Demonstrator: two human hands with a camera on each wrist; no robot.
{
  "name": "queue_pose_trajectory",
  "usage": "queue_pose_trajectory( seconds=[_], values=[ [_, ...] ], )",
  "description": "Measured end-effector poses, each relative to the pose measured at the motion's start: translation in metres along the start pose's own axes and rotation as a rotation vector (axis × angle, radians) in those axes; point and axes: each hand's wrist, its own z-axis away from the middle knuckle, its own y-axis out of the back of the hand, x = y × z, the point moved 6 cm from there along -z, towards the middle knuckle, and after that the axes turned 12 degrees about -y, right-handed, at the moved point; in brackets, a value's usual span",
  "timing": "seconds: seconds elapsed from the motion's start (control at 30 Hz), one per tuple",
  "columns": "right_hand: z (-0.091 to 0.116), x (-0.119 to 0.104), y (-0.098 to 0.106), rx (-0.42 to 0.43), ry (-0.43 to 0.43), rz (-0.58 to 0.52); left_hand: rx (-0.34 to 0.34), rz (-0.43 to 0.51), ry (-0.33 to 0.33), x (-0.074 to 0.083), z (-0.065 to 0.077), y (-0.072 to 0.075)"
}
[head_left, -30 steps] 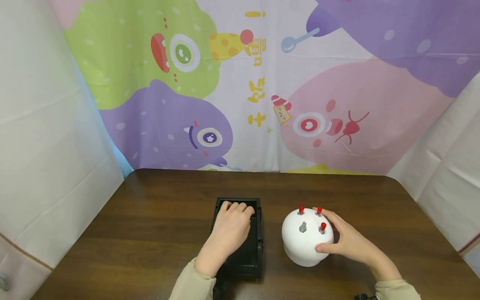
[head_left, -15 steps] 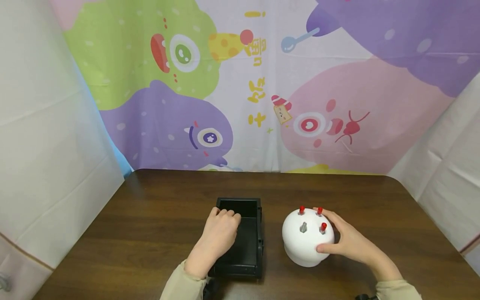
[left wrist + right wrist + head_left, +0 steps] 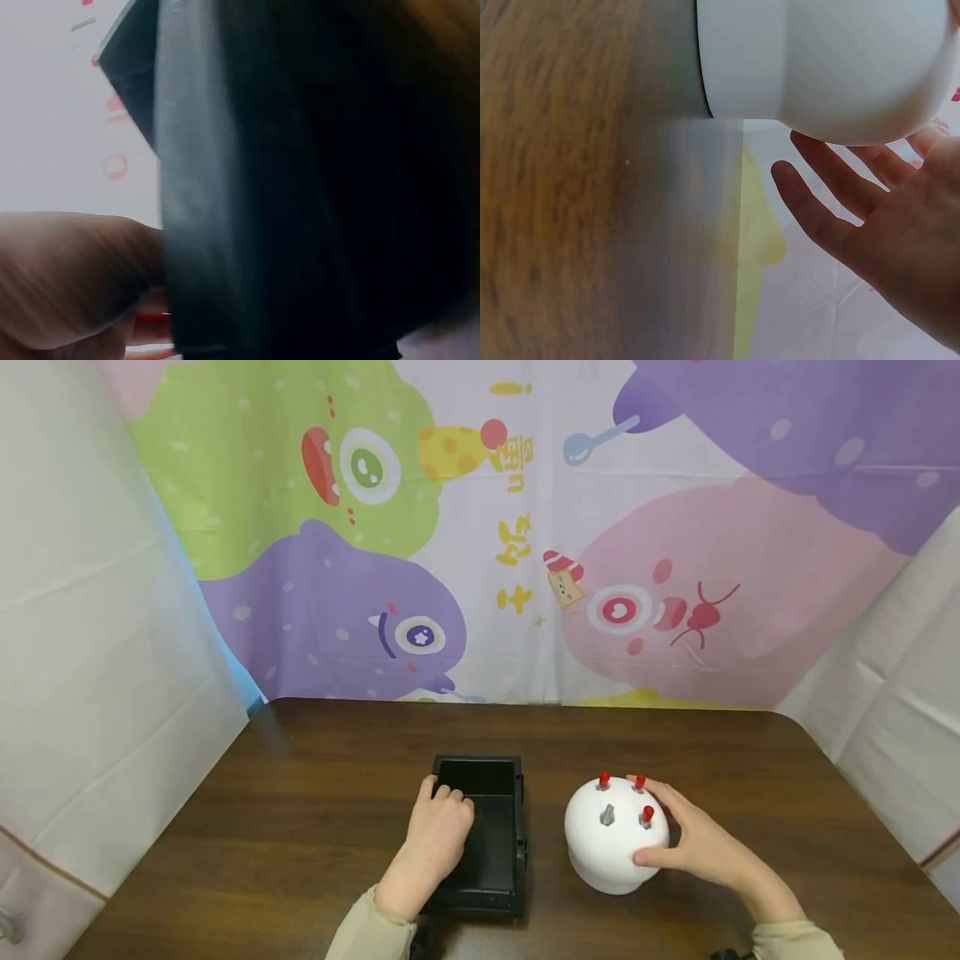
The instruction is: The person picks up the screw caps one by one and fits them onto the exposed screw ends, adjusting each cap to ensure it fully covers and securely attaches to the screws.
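Observation:
My left hand (image 3: pixel 438 839) is over the left side of a black box (image 3: pixel 491 860), its fingers bent down past the near rim. In the left wrist view the thumb (image 3: pixel 82 262) passes behind the box wall, and a small red piece (image 3: pixel 152 319) shows between thumb and fingers. My right hand (image 3: pixel 693 839) holds a white rounded object (image 3: pixel 611 852) from its right side, thumb in front and fingers behind. Three red-tipped posts and one bare grey post (image 3: pixel 607 815) stand on its top. Most of the left fingertips are hidden.
Box and white object stand side by side on a brown wooden table (image 3: pixel 322 793), with a gap between them. A cartoon-printed curtain (image 3: pixel 495 660) hangs behind the table, and pale cloth sheets (image 3: pixel 112 610) hang at both sides.
My left hand has moved back from the far inside of the box to its left side, uncovering the inside. The right hand and the white object have stayed put.

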Motion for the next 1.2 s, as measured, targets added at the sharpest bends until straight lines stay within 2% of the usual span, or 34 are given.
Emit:
queue_pose_trajectory(
  seconds=[0.4,0.6,0.93,1.2],
  values=[
    [-0.001,0.002,-0.002,-0.008,-0.008,-0.003,-0.060,-0.056,0.011,0.003,0.001,-0.009],
    [-0.001,0.002,-0.001,-0.018,-0.007,-0.026,-0.069,-0.124,0.013,0.008,0.002,-0.012],
    [0.000,-0.003,0.000,-0.021,0.010,-0.018,-0.192,-0.217,0.045,0.020,-0.001,-0.022],
    [-0.001,0.000,-0.001,-0.020,-0.013,-0.026,-0.308,-0.197,0.064,0.021,-0.002,-0.027]
  ],
)
